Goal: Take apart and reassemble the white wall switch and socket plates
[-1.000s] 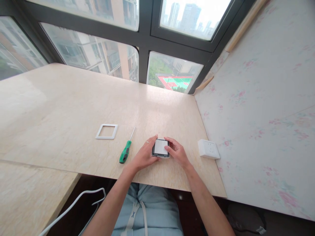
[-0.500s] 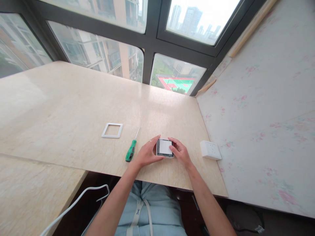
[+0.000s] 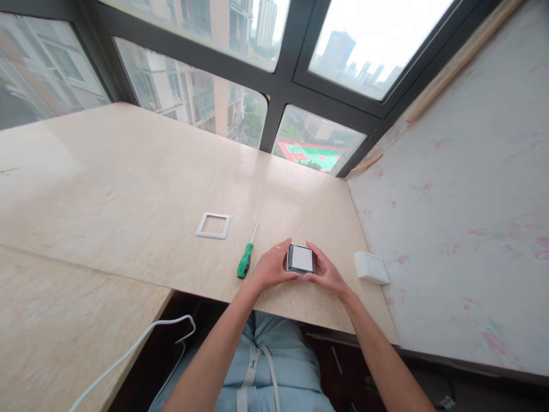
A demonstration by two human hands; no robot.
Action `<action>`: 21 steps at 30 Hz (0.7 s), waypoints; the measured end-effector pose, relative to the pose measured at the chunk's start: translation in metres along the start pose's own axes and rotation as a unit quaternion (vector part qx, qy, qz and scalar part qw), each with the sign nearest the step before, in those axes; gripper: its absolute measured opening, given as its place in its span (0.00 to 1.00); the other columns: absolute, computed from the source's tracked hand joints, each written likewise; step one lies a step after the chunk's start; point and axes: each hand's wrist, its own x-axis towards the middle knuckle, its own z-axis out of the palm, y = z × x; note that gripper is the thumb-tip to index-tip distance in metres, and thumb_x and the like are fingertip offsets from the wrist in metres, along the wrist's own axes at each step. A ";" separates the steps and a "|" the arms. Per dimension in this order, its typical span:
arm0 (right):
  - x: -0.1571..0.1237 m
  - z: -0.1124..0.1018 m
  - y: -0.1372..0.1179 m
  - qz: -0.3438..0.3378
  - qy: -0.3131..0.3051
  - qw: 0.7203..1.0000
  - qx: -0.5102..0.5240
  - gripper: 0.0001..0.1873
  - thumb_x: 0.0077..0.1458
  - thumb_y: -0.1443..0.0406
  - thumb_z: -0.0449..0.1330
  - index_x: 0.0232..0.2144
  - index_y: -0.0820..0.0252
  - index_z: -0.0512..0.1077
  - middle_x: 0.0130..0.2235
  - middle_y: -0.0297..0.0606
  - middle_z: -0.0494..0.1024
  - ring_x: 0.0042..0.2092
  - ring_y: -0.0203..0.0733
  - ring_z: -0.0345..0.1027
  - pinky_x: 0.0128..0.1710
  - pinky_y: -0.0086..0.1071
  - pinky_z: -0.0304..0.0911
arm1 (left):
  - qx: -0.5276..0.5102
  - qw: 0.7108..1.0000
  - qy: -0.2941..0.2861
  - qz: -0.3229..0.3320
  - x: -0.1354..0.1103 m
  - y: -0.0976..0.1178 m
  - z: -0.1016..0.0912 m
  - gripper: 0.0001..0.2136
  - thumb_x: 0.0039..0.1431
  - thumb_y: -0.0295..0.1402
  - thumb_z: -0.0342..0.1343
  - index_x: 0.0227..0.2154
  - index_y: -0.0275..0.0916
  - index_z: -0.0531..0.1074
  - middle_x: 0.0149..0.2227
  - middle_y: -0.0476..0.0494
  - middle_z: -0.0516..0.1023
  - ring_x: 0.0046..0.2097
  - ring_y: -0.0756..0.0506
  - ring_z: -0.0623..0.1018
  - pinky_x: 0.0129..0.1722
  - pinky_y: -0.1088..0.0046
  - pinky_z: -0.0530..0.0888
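Between my two hands is a square wall switch [image 3: 302, 259] with a white face and a dark grey surround, held just above or on the tabletop; I cannot tell which. My left hand [image 3: 273, 266] grips its left edge, fingers at the far corner and thumb along the near side. On the right edge my right hand [image 3: 328, 271] grips it in the same way. Left of my left hand lies a screwdriver [image 3: 245, 261] with a green and black handle, its shaft pointing away from me. Farther left rests a white square frame [image 3: 213, 225], flat on the table.
A white socket box [image 3: 372, 268] stands at the right against the flowered wall [image 3: 450, 229]. The beige marble-like tabletop [image 3: 150, 189] runs back to the dark window frames [image 3: 283, 86]. A white cable [image 3: 141, 337] hangs at the lower left, by the table edge.
My right thumb has moved off the switch's white face to its near edge. The view has shifted and turned slightly, so everything on the table appears farther right.
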 end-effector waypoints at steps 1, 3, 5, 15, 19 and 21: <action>-0.001 -0.002 -0.001 0.010 -0.003 1.000 -0.002 0.48 0.38 0.68 0.76 0.62 0.52 0.64 0.67 0.45 0.60 0.67 0.55 0.55 0.67 0.54 0.48 | 0.004 1.000 0.001 0.002 0.000 0.000 0.000 0.46 0.46 0.42 0.69 0.65 0.34 0.53 0.64 0.27 0.64 0.65 0.33 0.66 0.62 0.51 0.65; -0.001 -0.007 -0.003 0.025 -0.009 1.000 -0.010 0.49 0.37 0.67 0.76 0.61 0.52 0.65 0.66 0.46 0.63 0.66 0.56 0.57 0.66 0.55 0.51 | 0.010 1.000 0.008 0.010 0.000 0.001 -0.001 0.45 0.46 0.43 0.70 0.64 0.34 0.55 0.63 0.26 0.65 0.65 0.33 0.66 0.62 0.51 0.65; -0.001 -0.011 -0.004 0.026 -0.011 0.999 -0.028 0.48 0.37 0.65 0.77 0.61 0.53 0.66 0.64 0.47 0.66 0.64 0.57 0.60 0.65 0.56 0.52 | 0.014 1.000 0.012 0.020 0.000 0.000 -0.001 0.44 0.46 0.43 0.70 0.63 0.34 0.57 0.63 0.26 0.65 0.65 0.33 0.65 0.62 0.50 0.65; 0.001 -0.018 0.005 0.008 -0.034 0.997 -0.070 0.47 0.41 0.58 0.75 0.62 0.55 0.65 0.65 0.48 0.64 0.65 0.60 0.57 0.64 0.55 0.55 | -0.002 1.000 0.021 0.010 -0.001 -0.002 -0.001 0.37 0.44 0.42 0.72 0.58 0.37 0.67 0.61 0.32 0.70 0.62 0.35 0.69 0.61 0.54 0.67; 0.002 -0.020 0.004 0.011 -0.052 0.997 -0.064 0.46 0.44 0.56 0.73 0.64 0.54 0.62 0.67 0.48 0.61 0.66 0.59 0.57 0.64 0.54 0.55 | -0.009 0.999 0.050 0.020 -0.004 -0.002 0.001 0.34 0.44 0.41 0.72 0.55 0.37 0.70 0.58 0.32 0.73 0.60 0.34 0.72 0.59 0.54 0.69; 0.002 -0.020 0.003 0.011 -0.065 0.996 -0.065 0.46 0.46 0.56 0.72 0.64 0.55 0.61 0.67 0.48 0.59 0.66 0.58 0.56 0.64 0.54 0.55 | -0.012 0.998 0.057 0.025 -0.005 -0.003 0.002 0.33 0.44 0.40 0.72 0.54 0.38 0.71 0.57 0.32 0.73 0.60 0.34 0.72 0.59 0.53 0.69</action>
